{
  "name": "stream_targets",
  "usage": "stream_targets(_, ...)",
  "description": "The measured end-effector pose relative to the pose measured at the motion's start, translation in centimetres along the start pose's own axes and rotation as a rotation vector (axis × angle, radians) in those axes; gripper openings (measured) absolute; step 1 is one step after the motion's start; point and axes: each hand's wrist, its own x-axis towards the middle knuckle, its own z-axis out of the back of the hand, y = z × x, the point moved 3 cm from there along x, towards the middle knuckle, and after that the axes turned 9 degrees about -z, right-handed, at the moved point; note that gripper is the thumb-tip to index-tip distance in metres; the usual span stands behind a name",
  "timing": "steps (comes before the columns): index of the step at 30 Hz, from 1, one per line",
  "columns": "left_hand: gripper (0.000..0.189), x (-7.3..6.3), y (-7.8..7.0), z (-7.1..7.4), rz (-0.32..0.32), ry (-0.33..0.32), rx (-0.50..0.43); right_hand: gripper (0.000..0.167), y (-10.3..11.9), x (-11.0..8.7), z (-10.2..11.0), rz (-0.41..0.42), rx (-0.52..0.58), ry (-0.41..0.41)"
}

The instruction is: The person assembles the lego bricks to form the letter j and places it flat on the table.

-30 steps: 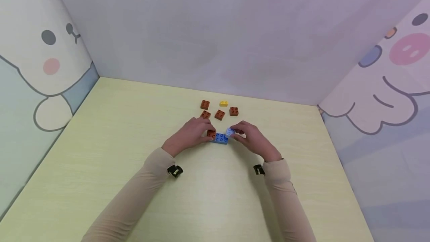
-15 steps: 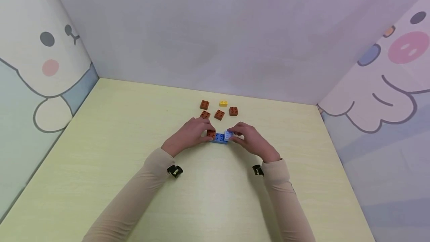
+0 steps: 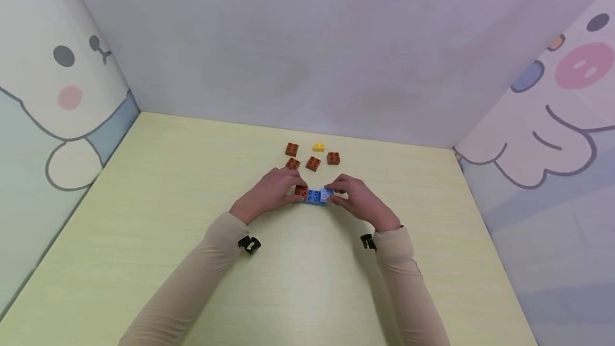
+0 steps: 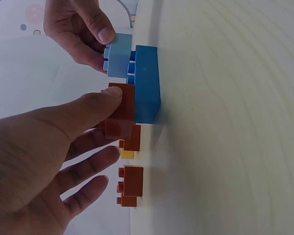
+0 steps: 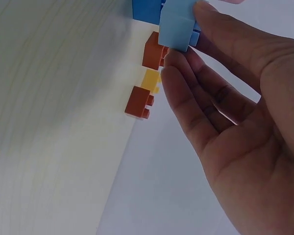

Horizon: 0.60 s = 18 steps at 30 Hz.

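My left hand [image 3: 269,192] pinches a reddish-brown toy brick [image 4: 120,110] between thumb and fingers, at the left end of a longer blue brick [image 3: 314,197]. The blue brick lies flat on the table, studs up. Over its right end, my right hand [image 3: 361,202] pinches a light blue brick [image 4: 120,56] by its sides. Blue studs still show beneath the light blue brick in the left wrist view, so it is not flush there. The brown brick sits against the blue one; fingers hide part of it.
Behind the hands lie several loose brown bricks [image 3: 314,164] and a small yellow brick [image 3: 318,147]. One brown brick [image 3: 292,163] is close to the left fingers. The pale table [image 3: 307,282] meets a grey wall [image 3: 298,57] at the back, with cartoon-printed walls [image 3: 543,164] at the sides.
The right hand has shifted slightly left, bringing the light blue brick from a tilted position to square over the blue brick's right end. The left hand keeps its pinch on the brown brick.
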Motion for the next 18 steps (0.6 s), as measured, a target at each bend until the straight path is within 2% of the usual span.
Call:
stream_targets(12, 0.031, -0.28, 0.13, 0.11, -0.005, -0.026, -0.030, 0.030, 0.46, 0.57, -0.20, -0.006, -0.058, 0.019)
stream_targets(18, 0.030, -0.05, 0.46, -0.08, -0.010, -0.043, -0.105, 0.031, 0.32, 0.83, -0.27, -0.028, -0.050, 0.025)
